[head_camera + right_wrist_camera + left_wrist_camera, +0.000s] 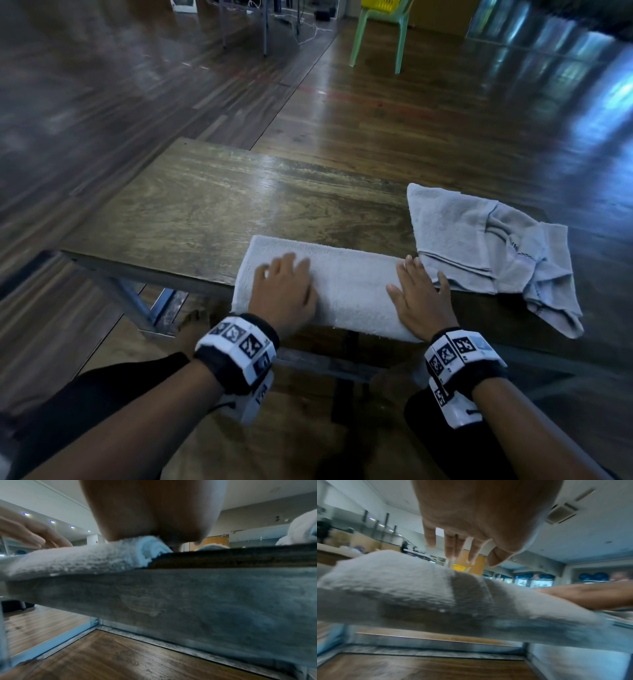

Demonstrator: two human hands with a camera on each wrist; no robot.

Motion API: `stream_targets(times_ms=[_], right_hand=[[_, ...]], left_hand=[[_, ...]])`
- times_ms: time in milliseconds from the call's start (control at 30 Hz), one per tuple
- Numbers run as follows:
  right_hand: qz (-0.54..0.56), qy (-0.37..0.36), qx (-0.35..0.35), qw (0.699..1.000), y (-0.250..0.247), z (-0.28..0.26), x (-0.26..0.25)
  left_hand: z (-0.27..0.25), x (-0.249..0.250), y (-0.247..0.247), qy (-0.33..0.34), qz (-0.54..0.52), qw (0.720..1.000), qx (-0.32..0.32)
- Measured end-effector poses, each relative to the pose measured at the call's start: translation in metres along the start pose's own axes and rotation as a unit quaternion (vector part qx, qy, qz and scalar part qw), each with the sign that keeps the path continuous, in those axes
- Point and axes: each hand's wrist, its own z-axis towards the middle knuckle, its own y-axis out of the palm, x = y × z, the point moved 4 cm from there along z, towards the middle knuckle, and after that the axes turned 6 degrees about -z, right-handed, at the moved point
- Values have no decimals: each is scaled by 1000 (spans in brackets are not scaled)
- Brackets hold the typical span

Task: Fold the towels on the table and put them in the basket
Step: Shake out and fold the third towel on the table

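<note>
Nearest, at about six o'clock in the head view, both forearms wear black-and-white marker-printed wrist bands (239, 346). Just beyond them, the left hand (284, 291) and the right hand (419, 296) lie palm down, fingers straight and spread, on a pale grey terry towel folded into a long strip (346, 284). The left hand lies toward the strip's nine o'clock end, the right hand on its three o'clock end; neither curls round the cloth. In the left wrist view the fingers (450, 545) hang straight above the towel's pile (402, 577), and whether the tips touch it cannot be told. The right wrist view shows the heel of the palm (150, 520) pressed on the towel (77, 559). The strip lies along the near edge of the dark brown wooden table (205, 198), overhanging it slightly. At two o'clock, touching the right fingertips, a second grey towel with a thin dark stripe (486, 246) lies loosely crumpled, one corner drooping over the table edge. Far off at twelve o'clock stands a green plastic chair (380, 34) on the wooden floor (445, 113).
</note>
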Motion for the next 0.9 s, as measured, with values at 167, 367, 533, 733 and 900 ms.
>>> stream_targets(times_ms=[167,367,533,733,900], right_hand=[[-42,-23,22,999,-11,5,-5],[43,-55,19,997,-29,16,6],[90,-37,60,993,-38,27,13],[95,-13,62,993,-36,31,14],[74,-9,62,995,-34,30,14]], left_hand=[[6,5,6,6,19,999,-31],[55,-42,4,5,34,990,-133],[58,-34,-12,21,24,998,-63],[13,30,8,288,-12,957,-12],[-8,51,37,312,4,950,0]])
